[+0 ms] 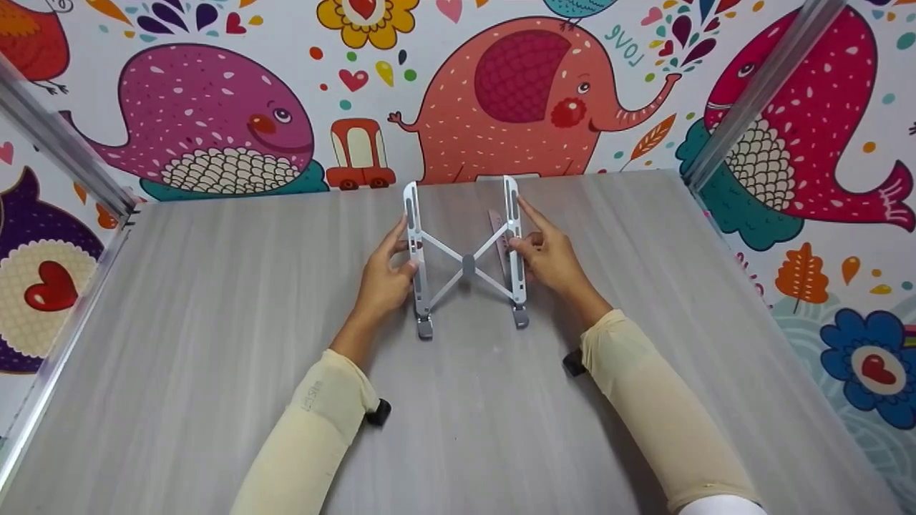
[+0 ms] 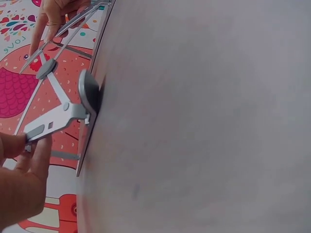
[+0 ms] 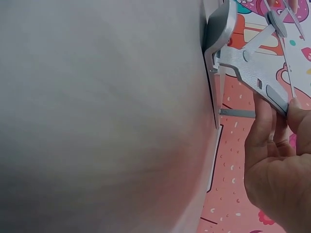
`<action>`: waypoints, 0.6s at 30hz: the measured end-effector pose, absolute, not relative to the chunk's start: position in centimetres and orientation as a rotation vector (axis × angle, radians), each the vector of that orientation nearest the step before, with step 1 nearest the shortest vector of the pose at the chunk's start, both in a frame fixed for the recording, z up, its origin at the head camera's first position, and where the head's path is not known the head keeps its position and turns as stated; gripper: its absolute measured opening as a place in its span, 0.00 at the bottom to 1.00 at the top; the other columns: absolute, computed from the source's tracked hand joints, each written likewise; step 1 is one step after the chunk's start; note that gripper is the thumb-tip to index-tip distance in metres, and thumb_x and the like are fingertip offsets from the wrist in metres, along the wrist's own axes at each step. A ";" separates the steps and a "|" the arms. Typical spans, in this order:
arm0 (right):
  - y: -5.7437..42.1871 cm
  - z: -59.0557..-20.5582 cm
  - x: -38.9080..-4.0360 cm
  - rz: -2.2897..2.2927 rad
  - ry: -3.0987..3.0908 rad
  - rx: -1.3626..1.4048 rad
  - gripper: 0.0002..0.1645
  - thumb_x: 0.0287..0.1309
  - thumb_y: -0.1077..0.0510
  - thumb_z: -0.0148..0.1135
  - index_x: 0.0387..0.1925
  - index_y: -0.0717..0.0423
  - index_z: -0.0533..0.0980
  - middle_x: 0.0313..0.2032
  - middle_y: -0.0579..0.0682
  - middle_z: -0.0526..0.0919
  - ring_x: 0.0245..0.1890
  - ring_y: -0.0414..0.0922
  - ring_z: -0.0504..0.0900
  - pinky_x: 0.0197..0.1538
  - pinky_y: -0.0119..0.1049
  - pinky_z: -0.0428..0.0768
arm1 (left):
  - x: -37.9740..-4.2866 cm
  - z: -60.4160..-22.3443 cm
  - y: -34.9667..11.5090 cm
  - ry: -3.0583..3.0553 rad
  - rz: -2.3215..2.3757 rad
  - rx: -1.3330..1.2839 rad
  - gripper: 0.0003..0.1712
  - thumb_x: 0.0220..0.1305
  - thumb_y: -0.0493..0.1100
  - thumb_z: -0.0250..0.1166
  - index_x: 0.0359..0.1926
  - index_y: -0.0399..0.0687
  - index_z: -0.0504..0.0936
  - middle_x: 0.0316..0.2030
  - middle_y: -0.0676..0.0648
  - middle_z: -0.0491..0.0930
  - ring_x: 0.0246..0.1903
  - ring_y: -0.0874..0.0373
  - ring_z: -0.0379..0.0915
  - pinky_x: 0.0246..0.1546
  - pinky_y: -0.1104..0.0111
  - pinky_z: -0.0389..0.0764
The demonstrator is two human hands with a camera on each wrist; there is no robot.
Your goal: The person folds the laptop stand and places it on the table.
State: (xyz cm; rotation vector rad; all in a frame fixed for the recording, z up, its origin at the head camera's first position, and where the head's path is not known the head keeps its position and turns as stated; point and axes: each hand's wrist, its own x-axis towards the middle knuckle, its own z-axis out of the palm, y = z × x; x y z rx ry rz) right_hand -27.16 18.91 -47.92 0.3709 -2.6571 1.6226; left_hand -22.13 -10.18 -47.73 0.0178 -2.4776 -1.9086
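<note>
A silver folding laptop stand (image 1: 469, 266) stands on the table, its two side rails spread and joined by crossed bars with a grey round hub. My left hand (image 1: 386, 280) holds the left rail from outside, and the left wrist view shows thumb and fingers pinching that rail (image 2: 53, 122). On the opposite side, my right hand (image 1: 554, 257) grips the right rail, its index finger stretched along toward the far end. Thumb and fingers pinch the rail (image 3: 260, 80) in the right wrist view. Grey padded feet (image 1: 425, 327) tip the near ends of the rails.
The wood-grain table (image 1: 236, 322) reaches back to a wall (image 1: 444, 43) printed with cartoon animals. Metal frame posts (image 1: 758, 93) rise at the far corners. A pale strip (image 1: 495, 223) shows by the right rail.
</note>
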 end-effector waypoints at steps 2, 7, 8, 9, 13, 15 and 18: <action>19.0 -47.9 -27.0 1.621 -2.658 0.377 0.48 0.68 0.58 0.65 0.75 0.15 0.55 0.29 0.56 0.79 0.27 0.63 0.81 0.23 0.40 0.82 | -22.0 -47.7 -10.2 -2.482 -1.911 0.019 0.46 0.72 0.33 0.59 0.77 0.81 0.56 0.65 0.44 0.73 0.65 0.48 0.73 0.56 0.56 0.84; 19.1 -48.0 -26.6 1.634 -2.657 0.376 0.48 0.68 0.58 0.65 0.76 0.17 0.56 0.30 0.56 0.80 0.27 0.58 0.82 0.23 0.43 0.83 | -21.6 -47.7 -10.3 -2.504 -1.905 0.017 0.45 0.72 0.33 0.59 0.77 0.81 0.56 0.66 0.44 0.73 0.66 0.48 0.72 0.57 0.56 0.83; 19.1 -48.0 -26.5 1.637 -2.656 0.376 0.48 0.68 0.58 0.65 0.76 0.17 0.56 0.30 0.56 0.80 0.27 0.57 0.82 0.23 0.43 0.83 | -21.5 -47.7 -10.3 -2.505 -1.904 0.016 0.45 0.72 0.33 0.59 0.77 0.80 0.56 0.65 0.44 0.73 0.66 0.48 0.72 0.58 0.55 0.82; 19.1 -48.0 -26.5 1.641 -2.654 0.375 0.47 0.68 0.58 0.66 0.76 0.18 0.56 0.29 0.56 0.80 0.27 0.57 0.82 0.23 0.43 0.83 | -21.4 -47.7 -10.3 -2.505 -1.904 0.015 0.45 0.72 0.33 0.60 0.78 0.80 0.56 0.65 0.44 0.73 0.66 0.48 0.72 0.58 0.55 0.82; 19.0 -48.1 -26.3 1.649 -2.641 0.385 0.47 0.67 0.59 0.65 0.77 0.22 0.56 0.28 0.56 0.80 0.26 0.57 0.81 0.22 0.44 0.83 | -21.2 -47.7 -10.3 -2.499 -1.898 0.016 0.45 0.72 0.32 0.60 0.78 0.79 0.57 0.64 0.45 0.74 0.66 0.49 0.71 0.59 0.54 0.81; 19.1 -48.1 -26.3 1.657 -2.637 0.382 0.47 0.67 0.59 0.66 0.77 0.23 0.57 0.28 0.56 0.80 0.26 0.56 0.81 0.23 0.47 0.83 | -21.2 -47.7 -10.2 -2.498 -1.893 0.012 0.45 0.72 0.32 0.60 0.78 0.79 0.57 0.64 0.45 0.74 0.67 0.49 0.71 0.61 0.54 0.80; 19.1 -48.0 -26.2 1.665 -2.643 0.373 0.47 0.67 0.59 0.66 0.77 0.21 0.56 0.29 0.56 0.80 0.26 0.53 0.81 0.25 0.51 0.85 | -21.2 -47.7 -10.0 -2.505 -1.878 0.010 0.45 0.72 0.32 0.60 0.78 0.78 0.56 0.64 0.46 0.74 0.68 0.51 0.69 0.62 0.54 0.79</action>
